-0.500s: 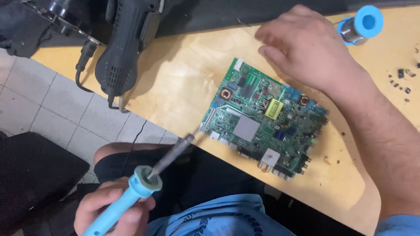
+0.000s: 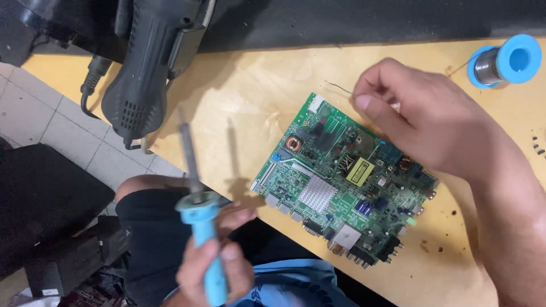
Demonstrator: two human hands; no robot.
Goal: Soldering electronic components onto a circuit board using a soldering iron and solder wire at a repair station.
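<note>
A green circuit board (image 2: pixel 341 187) lies tilted on the wooden table (image 2: pixel 244 96). My left hand (image 2: pixel 219 261) grips a light blue soldering iron (image 2: pixel 199 222) near my lap; its dark tip points up and away, well left of the board. My right hand (image 2: pixel 421 122) hovers over the board's far edge, with thumb and fingers pinched on a thin solder wire (image 2: pixel 340 87) that sticks out to the left.
A grey hot-air gun (image 2: pixel 151 62) lies at the table's far left edge, its cable hanging off. A blue spool of solder (image 2: pixel 503 61) stands at the far right. Small dark parts (image 2: pixel 537 149) are scattered at the right edge. Tiled floor lies to the left.
My left hand has swung the soldering iron from pointing at the board's near corner to pointing upward. My right hand has pinched the solder wire over the board's far edge.
</note>
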